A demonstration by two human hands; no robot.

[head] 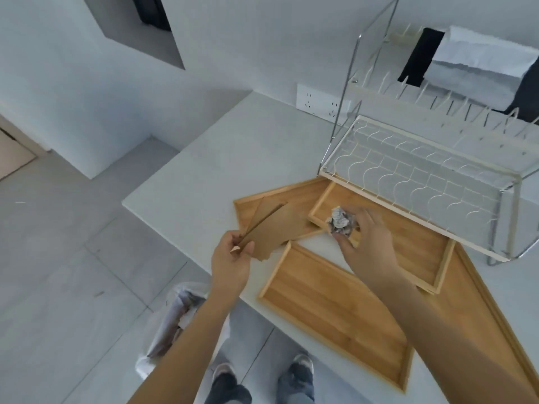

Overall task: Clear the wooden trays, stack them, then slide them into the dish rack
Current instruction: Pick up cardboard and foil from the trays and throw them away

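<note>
Several wooden trays lie overlapping on the white counter: a far-left tray [294, 196], a small tray [408, 246] by the rack, a near tray [335, 325], and a large one [478, 310] underneath at the right. My left hand [230, 263] pinches a folded piece of brown cardboard [271, 228], lifted over the far-left tray. My right hand [367, 243] grips a crumpled ball of grey paper [339, 220] over the corner of the small tray. The white wire dish rack [420, 173] stands just behind the trays.
A bin lined with a white bag [172, 322] sits on the floor below the counter's left edge, near my feet [294, 371]. A wall socket [320, 103] is behind the rack. A towel [478, 68] hangs at the upper right.
</note>
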